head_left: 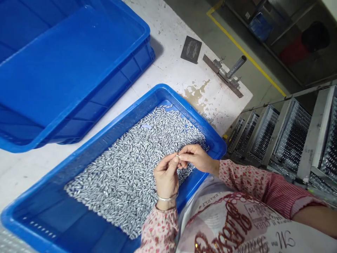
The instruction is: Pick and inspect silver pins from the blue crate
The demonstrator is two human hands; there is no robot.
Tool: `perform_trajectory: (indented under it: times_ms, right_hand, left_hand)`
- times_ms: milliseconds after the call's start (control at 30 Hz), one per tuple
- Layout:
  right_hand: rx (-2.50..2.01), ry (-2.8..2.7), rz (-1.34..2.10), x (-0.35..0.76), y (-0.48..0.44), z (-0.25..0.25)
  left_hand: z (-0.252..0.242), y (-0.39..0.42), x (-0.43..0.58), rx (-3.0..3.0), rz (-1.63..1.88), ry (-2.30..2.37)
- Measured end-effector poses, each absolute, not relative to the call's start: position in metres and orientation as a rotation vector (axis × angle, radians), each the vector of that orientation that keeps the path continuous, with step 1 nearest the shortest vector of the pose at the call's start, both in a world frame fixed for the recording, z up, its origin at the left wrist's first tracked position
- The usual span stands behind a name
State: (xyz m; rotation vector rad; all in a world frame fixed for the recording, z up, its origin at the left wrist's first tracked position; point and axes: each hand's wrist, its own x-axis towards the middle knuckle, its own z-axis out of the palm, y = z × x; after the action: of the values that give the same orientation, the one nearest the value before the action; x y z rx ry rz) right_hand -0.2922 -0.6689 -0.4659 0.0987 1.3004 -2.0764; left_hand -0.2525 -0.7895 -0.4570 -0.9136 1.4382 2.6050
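Far left of the grip: empty blue crate (65, 70) on the white surface (171, 45). Nearer, the blue tray (110, 126) holds a bed of small silvery metal pieces (126, 168). Left hand (166, 175), bracelet at wrist, thumb and forefinger pinched narrow on one small metal piece (178, 156), held just above the bed near the tray's near-right corner. Right hand (197, 158) meets it, fingertips closed on the same piece. Beyond the grip: dark plate (191, 49), metal clamp (223, 74). Far right: racks (289, 137).
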Motion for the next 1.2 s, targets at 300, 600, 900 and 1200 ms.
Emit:
perform_trajectory:
  times_ms: [300, 600, 900, 1200]
  right_hand:
    - [0.106, 1.258, -2.110, -0.2910, -0.6702, -0.4662]
    - [0.165, 1.196, -2.097, -0.2887, -0.6710, -0.4695]
    - [0.165, 1.254, -2.073, -0.2882, -0.6706, -0.4707]
    - [0.301, 1.148, -2.073, -0.2875, -0.6730, -0.4700]
  left_hand:
    - [-0.4524, -0.7870, -0.2541, -0.893, 2.630, 1.376]
    - [-0.4514, -0.7902, -0.2547, -0.912, 2.588, 1.386]
    - [-0.4531, -0.7880, -0.2554, -0.960, 2.605, 1.337]
    - [-0.4503, -0.7894, -0.2549, -0.943, 2.556, 1.326]
